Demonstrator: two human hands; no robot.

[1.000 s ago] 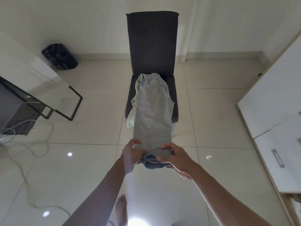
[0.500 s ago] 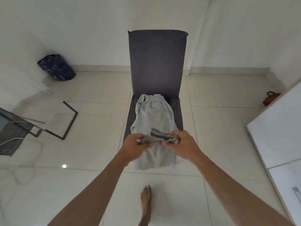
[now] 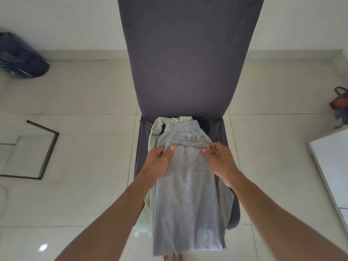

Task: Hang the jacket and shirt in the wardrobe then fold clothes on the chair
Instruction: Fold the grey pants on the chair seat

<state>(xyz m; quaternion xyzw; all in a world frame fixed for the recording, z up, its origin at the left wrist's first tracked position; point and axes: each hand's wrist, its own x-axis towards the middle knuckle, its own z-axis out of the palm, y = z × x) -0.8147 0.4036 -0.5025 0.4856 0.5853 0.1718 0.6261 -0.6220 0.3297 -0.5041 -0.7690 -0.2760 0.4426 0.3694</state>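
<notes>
Both hands, left hand (image 3: 157, 162) and right hand (image 3: 220, 160), pinch grey garment (image 3: 186, 204) on dark chair (image 3: 184, 63); tiled floor (image 3: 84, 102).

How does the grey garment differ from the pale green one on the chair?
The grey garment lies on top, spread out, held by both hands; the pale green garment sits underneath, only its edge showing at the left. Grey is darker; green is paler. Both drape over the chair seat's front edge.
</notes>
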